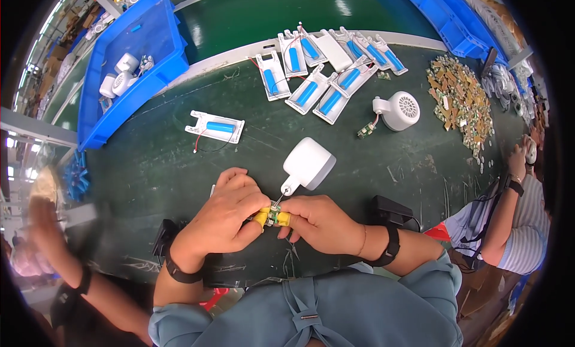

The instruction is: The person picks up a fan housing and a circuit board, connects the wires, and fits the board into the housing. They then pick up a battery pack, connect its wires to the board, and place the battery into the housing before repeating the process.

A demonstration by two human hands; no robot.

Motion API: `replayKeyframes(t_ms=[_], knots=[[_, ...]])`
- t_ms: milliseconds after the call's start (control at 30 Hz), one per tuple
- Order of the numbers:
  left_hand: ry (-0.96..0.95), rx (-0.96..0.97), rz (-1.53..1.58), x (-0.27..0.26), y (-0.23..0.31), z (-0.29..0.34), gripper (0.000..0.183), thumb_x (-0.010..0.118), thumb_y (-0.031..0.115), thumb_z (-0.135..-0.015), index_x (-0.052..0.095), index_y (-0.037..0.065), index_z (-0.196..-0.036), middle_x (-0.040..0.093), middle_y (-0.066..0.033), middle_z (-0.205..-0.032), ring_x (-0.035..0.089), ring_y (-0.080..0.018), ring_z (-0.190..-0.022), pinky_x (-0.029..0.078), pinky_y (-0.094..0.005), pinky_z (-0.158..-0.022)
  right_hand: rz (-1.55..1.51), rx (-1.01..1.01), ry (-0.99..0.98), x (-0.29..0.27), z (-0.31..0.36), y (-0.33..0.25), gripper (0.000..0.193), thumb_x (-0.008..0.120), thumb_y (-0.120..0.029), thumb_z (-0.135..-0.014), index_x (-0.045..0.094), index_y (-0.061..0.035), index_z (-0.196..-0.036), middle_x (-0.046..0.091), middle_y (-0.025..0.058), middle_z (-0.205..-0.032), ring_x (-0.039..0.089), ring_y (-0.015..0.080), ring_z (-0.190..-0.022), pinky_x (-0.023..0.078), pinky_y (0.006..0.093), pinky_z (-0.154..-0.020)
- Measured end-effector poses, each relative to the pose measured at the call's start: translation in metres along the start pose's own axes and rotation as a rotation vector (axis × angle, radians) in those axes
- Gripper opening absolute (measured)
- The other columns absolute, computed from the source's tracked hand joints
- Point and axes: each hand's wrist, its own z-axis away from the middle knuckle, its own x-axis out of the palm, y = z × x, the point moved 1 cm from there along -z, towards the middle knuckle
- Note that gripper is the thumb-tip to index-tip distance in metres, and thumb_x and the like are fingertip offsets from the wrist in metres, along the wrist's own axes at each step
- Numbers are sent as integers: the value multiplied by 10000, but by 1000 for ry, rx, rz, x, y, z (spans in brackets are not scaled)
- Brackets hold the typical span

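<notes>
Close to the table's near edge, my left hand and my right hand pinch a small green circuit board between them. Yellow covers wrap some of my fingertips. Thin wires run from the board to a white fan head, which lies on the table just beyond my hands. Part of the board is hidden by my fingers. To the far left of it, a white casing half with a blue battery lies by itself. A white edge of something shows behind my left hand; its kind is hidden.
Several white casings with blue batteries lie at the back. Right of them are another fan head and a heap of small circuit boards. A blue bin stands back left. Co-workers' arms are at both sides.
</notes>
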Motion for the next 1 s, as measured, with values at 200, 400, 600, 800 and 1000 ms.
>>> replayKeyframes(t_ms=[200,400,600,800,1000], knots=[[-18,3,28,2,1,-5,273,606,14,-642,582,39,-913,545,-78,-809,524,-304,-828,369,-516,-998,-5,-14,42,1,-1,3,179,428,9,-918,597,46,-960,642,153,-816,688,206,-686,555,320,-600],[-21,25,-1,3,4,-9,288,606,13,-626,580,33,-912,535,-90,-789,524,-317,-823,388,-516,-976,42,-89,62,1,-2,10,144,452,-21,-895,586,32,-900,646,143,-781,679,234,-651,537,365,-607],[-32,-21,-42,-2,8,-6,278,582,-13,-626,581,37,-900,534,-90,-774,530,-307,-809,387,-515,-984,36,-49,0,-3,-3,2,159,452,-52,-897,591,22,-877,645,136,-706,690,234,-662,534,364,-620],[-35,-78,-73,-9,7,-1,283,613,14,-637,602,35,-918,566,-86,-787,544,-302,-839,387,-481,-990,173,41,-233,-15,-2,-7,172,481,-98,-940,608,4,-994,667,79,-757,678,151,-653,545,293,-589],[-20,-205,-164,-23,12,11,242,620,18,-668,603,38,-908,585,-104,-828,548,-325,-854,419,-435,-910,97,54,-259,-14,-5,1,171,491,-107,-933,609,2,-994,671,79,-771,680,153,-654,548,294,-583]])
